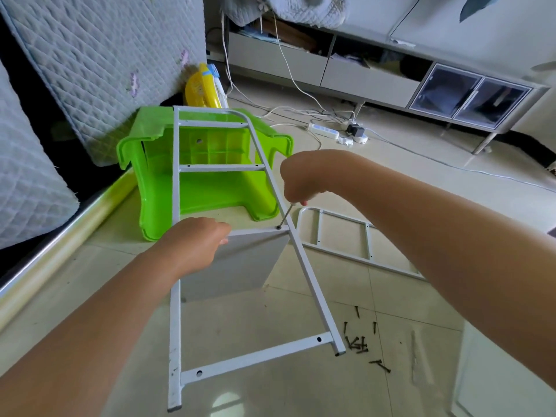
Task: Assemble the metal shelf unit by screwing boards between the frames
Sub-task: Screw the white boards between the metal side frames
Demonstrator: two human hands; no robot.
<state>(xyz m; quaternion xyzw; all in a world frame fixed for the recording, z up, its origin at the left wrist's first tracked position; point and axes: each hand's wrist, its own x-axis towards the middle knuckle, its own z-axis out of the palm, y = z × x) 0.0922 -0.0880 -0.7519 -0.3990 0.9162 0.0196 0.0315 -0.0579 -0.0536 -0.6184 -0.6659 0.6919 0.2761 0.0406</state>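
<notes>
A white metal ladder frame (176,320) lies tilted over an upturned green plastic stool (198,188). A white board (237,263) hangs under the frame's middle rung. My left hand (195,239) grips the top edge of the board and the rung. My right hand (296,179) holds a screwdriver (285,216), its tip set on a screw (279,227) at the right end of that rung. A second white frame (343,239) lies flat on the floor to the right. Several dark loose screws (358,344) are scattered on the tiles near the frame's foot.
A quilted mattress (99,61) leans at the left behind the stool. White cables and a power strip (323,130) run across the floor toward a low TV cabinet (421,82) at the back. A yellow plastic item (200,85) stands behind the stool.
</notes>
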